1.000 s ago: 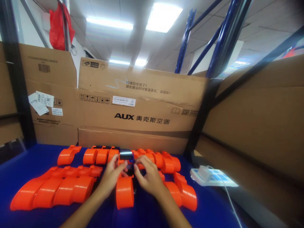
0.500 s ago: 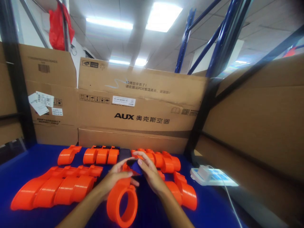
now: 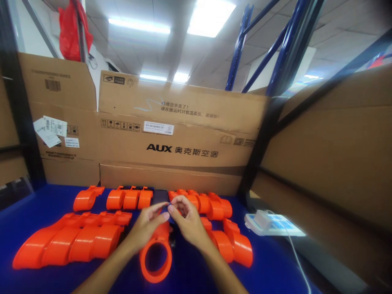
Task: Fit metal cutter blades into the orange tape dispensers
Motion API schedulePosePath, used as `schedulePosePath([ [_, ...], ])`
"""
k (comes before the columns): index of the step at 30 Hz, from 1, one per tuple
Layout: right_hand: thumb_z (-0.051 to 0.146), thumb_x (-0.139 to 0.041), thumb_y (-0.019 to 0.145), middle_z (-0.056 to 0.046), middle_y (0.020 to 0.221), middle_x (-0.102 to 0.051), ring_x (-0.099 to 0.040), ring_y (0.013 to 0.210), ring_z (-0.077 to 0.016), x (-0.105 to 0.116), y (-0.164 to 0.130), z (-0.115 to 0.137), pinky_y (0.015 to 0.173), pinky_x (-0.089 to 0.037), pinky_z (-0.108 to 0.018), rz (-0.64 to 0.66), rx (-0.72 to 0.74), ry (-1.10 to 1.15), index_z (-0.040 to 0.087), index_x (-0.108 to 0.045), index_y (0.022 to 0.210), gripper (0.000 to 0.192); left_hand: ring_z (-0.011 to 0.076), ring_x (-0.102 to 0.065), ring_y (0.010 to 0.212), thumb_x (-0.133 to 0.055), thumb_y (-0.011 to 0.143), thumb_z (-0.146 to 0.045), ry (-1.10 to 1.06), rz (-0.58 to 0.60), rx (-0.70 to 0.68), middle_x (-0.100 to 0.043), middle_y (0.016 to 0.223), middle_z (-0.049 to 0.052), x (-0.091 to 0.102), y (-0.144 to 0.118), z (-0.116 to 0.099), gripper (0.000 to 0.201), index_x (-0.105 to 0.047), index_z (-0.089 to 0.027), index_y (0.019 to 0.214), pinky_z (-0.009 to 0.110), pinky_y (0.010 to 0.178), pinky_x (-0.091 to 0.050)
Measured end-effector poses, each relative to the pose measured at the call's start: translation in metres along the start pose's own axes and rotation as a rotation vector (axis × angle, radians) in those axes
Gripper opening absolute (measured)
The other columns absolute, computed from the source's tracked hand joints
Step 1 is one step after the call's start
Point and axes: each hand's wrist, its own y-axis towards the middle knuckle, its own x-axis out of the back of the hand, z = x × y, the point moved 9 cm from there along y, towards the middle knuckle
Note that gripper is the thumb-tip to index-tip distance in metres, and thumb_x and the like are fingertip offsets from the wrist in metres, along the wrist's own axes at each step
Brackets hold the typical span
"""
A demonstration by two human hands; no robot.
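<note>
In the middle of the head view, an orange plastic part with a round ring (image 3: 161, 234) hangs below my hands, its ring opening facing me. My left hand (image 3: 148, 223) is closed around its upper end, thumb and fingertips pointing right. A small dark blue piece (image 3: 169, 207) shows at the top of the part. My right hand (image 3: 187, 223) pinches that piece between thumb and fingers, close to the left fingertips. The fingers hide most of the join between the piece and the orange part.
Similar orange ring parts stand in rows at the left (image 3: 82, 243) and right (image 3: 241, 247), on a blue surface (image 3: 122, 277). A dark box-like object (image 3: 160, 196) is behind my hands. At right lies a white power strip (image 3: 275, 224) with a cable. Cardboard (image 3: 183, 171) walls the back.
The orange part has turned so its ring faces me more squarely. Both hands have drawn their fingertips together at its top, and less of the dark blue piece shows.
</note>
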Motion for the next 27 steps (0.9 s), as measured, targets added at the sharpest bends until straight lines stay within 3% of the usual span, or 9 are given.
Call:
schedulePosePath([
  [7, 0.046, -0.062, 0.090, 0.000, 0.083, -0.064, -0.060, 0.074, -0.0161, 0.001, 0.000, 0.006, 0.068, -0.048, -0.028, 0.036, 0.029, -0.119, 0.023, -0.054, 0.113, 0.034, 0.0310, -0.066, 0.109, -0.078, 0.074, -0.036, -0.052, -0.029, 0.009, -0.071, 0.120, 0.013, 0.001, -0.001, 0.002, 0.046, -0.071, -0.018, 0.115, 0.040, 0.096, -0.049],
  [10, 0.045, -0.049, 0.097, -0.002, 0.087, -0.065, -0.062, 0.079, -0.0176, 0.011, -0.001, 0.018, 0.074, -0.047, -0.029, 0.043, 0.067, -0.241, 0.023, -0.055, 0.120, 0.031, 0.0312, -0.071, 0.097, -0.075, 0.076, -0.041, -0.163, -0.011, 0.088, -0.072, 0.117, 0.015, -0.001, -0.002, 0.009, 0.053, -0.065, -0.017, 0.122, 0.039, 0.081, -0.056],
  [14, 0.042, -0.043, 0.099, 0.000, 0.071, -0.059, -0.056, 0.067, -0.0162, 0.034, -0.001, 0.029, 0.063, -0.042, -0.027, 0.019, 0.076, -0.530, 0.021, -0.062, 0.094, 0.029, 0.0291, -0.075, 0.073, -0.067, 0.081, -0.050, -0.319, -0.052, 0.186, -0.076, 0.102, 0.018, 0.007, 0.000, 0.019, 0.061, -0.057, -0.014, 0.129, 0.034, 0.058, -0.057],
  [19, 0.027, -0.067, 0.081, 0.004, 0.056, -0.055, -0.049, 0.053, -0.0137, 0.034, -0.009, 0.024, 0.053, -0.029, -0.024, 0.173, 0.044, -0.794, 0.023, -0.067, 0.088, 0.008, 0.0282, -0.075, 0.068, -0.067, 0.081, -0.052, -0.442, -0.100, 0.223, -0.077, 0.096, 0.018, 0.014, 0.004, 0.025, 0.063, -0.056, -0.012, 0.128, 0.031, 0.051, -0.055],
  [23, 0.009, -0.066, 0.065, 0.005, 0.054, -0.058, -0.050, 0.051, -0.0130, 0.031, -0.014, 0.026, 0.052, -0.025, -0.025, 0.175, 0.068, -0.815, 0.024, -0.068, 0.079, 0.021, 0.0274, -0.075, 0.069, -0.067, 0.082, -0.051, -0.464, -0.095, 0.198, -0.078, 0.095, 0.017, 0.009, 0.001, 0.018, 0.060, -0.059, -0.012, 0.126, 0.031, 0.054, -0.056],
  [27, 0.005, -0.058, 0.063, 0.005, 0.051, -0.054, -0.045, 0.048, -0.0115, 0.033, -0.013, 0.026, 0.049, -0.025, -0.024, 0.161, 0.055, -0.677, 0.023, -0.067, 0.074, 0.023, 0.0273, -0.075, 0.074, -0.068, 0.082, -0.050, -0.484, -0.115, 0.183, -0.078, 0.096, 0.017, 0.003, -0.004, 0.010, 0.057, -0.062, -0.011, 0.124, 0.032, 0.060, -0.058],
])
